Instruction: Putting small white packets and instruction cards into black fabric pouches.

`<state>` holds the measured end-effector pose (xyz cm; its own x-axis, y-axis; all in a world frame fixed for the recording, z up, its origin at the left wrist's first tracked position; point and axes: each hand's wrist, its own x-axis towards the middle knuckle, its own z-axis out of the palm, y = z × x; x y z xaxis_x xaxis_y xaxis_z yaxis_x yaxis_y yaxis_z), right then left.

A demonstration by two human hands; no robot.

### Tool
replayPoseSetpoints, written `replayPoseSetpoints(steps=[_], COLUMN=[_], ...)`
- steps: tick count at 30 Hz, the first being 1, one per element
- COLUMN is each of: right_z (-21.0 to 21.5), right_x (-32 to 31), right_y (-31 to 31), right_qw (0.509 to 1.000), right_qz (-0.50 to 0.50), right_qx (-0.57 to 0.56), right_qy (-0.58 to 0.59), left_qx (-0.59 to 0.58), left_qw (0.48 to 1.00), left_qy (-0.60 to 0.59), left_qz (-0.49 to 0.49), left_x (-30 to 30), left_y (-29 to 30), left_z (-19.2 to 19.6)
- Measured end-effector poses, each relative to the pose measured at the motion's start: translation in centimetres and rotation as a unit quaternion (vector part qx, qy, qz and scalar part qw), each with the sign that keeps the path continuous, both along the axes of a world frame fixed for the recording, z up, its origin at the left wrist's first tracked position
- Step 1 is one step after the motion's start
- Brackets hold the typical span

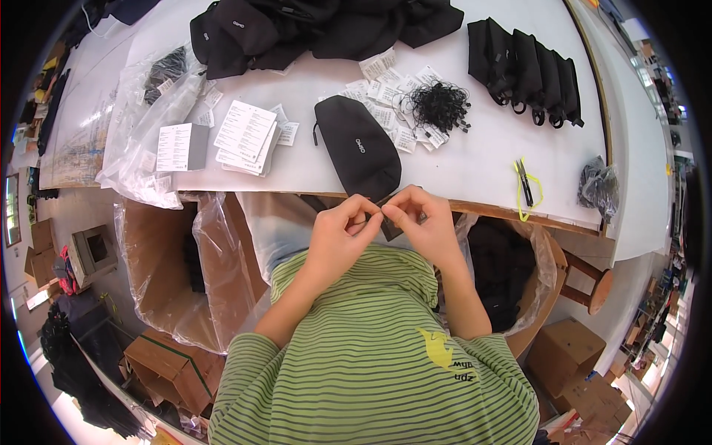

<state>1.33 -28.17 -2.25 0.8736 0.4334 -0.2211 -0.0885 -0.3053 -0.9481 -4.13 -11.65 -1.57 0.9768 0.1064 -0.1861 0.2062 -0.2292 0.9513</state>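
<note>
My left hand (340, 231) and my right hand (423, 222) meet just in front of the table's near edge, fingertips pinched together on a small dark tag (389, 226) between them. A black zip pouch (358, 147) lies on the white table (475, 159) right behind my hands. Beyond it sit a tangle of black string loops (440, 104) and scattered white paper tags (389, 89). Whether a string is in my fingers I cannot tell.
A heap of black pouches (319, 26) lies at the back, with a row of upright pouches (526, 70) at the back right. Yellow-handled snips (525, 184) are at the right, printed sheets (245, 133) and clear bags (144, 126) at the left. Plastic-lined cartons (178, 267) (512, 271) flank me.
</note>
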Motion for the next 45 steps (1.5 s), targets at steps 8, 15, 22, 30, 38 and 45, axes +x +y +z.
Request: replayPoseSetpoints(steps=[8, 15, 22, 30, 38, 45], right_z=[-2.3, -4.3, 1.6, 5.8, 5.3, 6.1], right_x=[3.0, 2.4, 2.9, 0.6, -0.1, -0.6], right_y=[3.5, 4.8, 1.4, -0.1, -0.1, 0.3], right_qw=[0.944, 0.909, 0.962, 0.974, 0.948, 0.937], right_qz=[0.065, 0.041, -0.035, -0.022, -0.088, -0.081], right_qx=[-0.124, -0.207, -0.078, -0.096, -0.066, -0.046], right_qy=[-0.298, -0.36, -0.26, -0.206, -0.3, -0.336], left_qx=[0.09, 0.041, 0.189, 0.353, 0.319, 0.351], left_qw=[0.981, 0.986, 0.952, 0.881, 0.86, 0.835], left_qy=[-0.054, -0.076, -0.241, -0.315, -0.397, -0.418], left_qz=[-0.164, -0.141, -0.003, -0.025, -0.039, -0.07], left_x=[-0.9, -1.6, 1.8, 2.0, 2.2, 2.3], left_y=[-0.4, 0.4, 3.3, 3.7, 4.2, 5.0], left_z=[0.0, -0.3, 0.4, 0.4, 0.8, 1.7])
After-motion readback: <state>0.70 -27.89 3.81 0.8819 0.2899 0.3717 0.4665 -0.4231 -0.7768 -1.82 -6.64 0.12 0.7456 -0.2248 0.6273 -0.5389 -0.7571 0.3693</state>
